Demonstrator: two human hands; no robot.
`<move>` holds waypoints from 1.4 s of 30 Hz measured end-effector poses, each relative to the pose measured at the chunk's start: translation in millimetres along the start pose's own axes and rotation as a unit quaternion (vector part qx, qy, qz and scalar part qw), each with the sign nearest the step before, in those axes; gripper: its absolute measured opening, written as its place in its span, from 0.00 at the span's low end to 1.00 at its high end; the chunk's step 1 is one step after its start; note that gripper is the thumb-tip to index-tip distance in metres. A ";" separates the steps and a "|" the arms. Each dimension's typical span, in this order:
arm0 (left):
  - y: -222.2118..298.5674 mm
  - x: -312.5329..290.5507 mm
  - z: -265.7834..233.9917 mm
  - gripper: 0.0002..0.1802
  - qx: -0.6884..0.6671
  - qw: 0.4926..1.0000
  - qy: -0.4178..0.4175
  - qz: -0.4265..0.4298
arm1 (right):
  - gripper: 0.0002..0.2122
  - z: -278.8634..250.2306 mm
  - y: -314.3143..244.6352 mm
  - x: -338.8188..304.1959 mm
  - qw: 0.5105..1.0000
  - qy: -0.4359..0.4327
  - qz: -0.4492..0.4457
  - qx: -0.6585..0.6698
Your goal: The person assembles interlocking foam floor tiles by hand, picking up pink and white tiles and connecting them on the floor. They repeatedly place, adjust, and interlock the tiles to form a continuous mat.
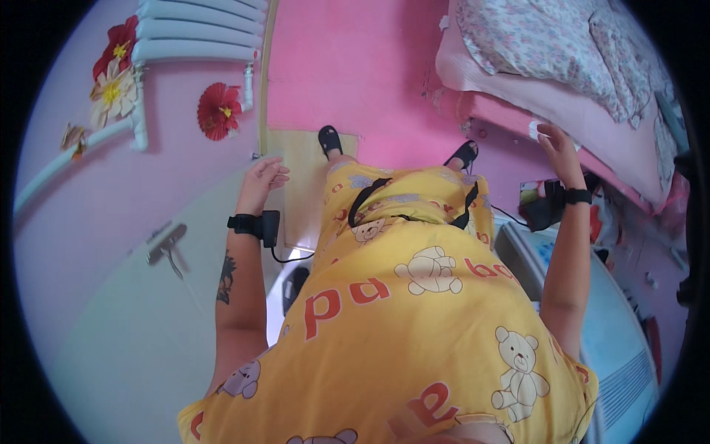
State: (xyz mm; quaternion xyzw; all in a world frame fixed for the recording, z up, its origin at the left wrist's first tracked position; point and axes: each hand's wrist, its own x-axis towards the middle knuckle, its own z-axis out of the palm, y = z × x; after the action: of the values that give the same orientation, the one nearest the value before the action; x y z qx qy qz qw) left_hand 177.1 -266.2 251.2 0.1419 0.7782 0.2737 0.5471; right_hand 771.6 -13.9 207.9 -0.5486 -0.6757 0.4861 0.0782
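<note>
My left hand (262, 180) hangs in the air beside the white door, its fingers loosely bent and apart, with nothing in it. On that wrist is a black strap with a small black box (271, 228) and a cable. Over on the right, my right hand (560, 152) is held near the side of the bed (510, 118), fingers half bent and nothing visible in them. A small white patch (534, 131) shows at its fingertips; I cannot tell whether they touch it. Another black box (542, 205) is strapped at the right wrist.
The white door (126, 318) with a metal handle (166, 243) stands at my left. Beyond it are a white radiator (200, 29) and a red paper flower (219, 111). A pale blue and white appliance (610, 325) is at my right. The floor (340, 66) ahead is pink.
</note>
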 end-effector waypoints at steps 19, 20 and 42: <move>-5.9 100.3 -131.7 0.16 -0.209 0.964 -0.167 -0.002 | 0.12 244.9 -222.1 -64.0 0.995 0.024 0.055 0.078; -9.3 99.7 -124.9 0.16 -0.201 0.964 -0.173 -0.007 | 0.12 260.9 -215.8 -63.8 0.992 0.031 0.056 0.107; -314.1 328.7 116.0 0.19 0.105 0.960 -0.205 -0.161 | 0.14 692.8 86.4 -106.8 0.605 0.238 0.342 0.678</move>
State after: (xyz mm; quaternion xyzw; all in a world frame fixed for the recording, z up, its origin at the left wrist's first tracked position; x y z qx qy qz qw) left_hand 190.9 -318.1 -214.9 0.1249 0.6861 0.0638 0.7138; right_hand 427.6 -503.3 -167.5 -0.6260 0.1271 0.6486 0.4139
